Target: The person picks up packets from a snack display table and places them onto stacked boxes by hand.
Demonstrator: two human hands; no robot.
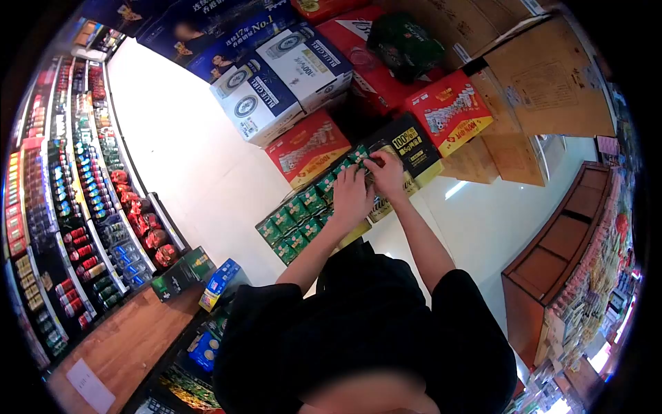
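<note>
A long strip of small green packets point(296, 208) runs diagonally below the stacked cartons. My left hand point(350, 194) lies on the packets near the strip's upper right part, its fingers bent over them. Beside it, my right hand point(386, 174) has its fingers drawn together at the upper end of the strip; what they pinch, if anything, is too small to make out. A black and gold carton point(416, 148) is just right of my right hand. The red and yellow carton point(308, 148) stands above my left hand.
White and blue cartons point(256, 100) and another red carton point(449, 110) are stacked ahead. Open brown cardboard boxes point(552, 86) stand at the upper right. Shelves of cans and bottles point(86, 179) line the left, a wooden counter point(131, 338) the lower left, a wooden display unit point(552, 255) the right.
</note>
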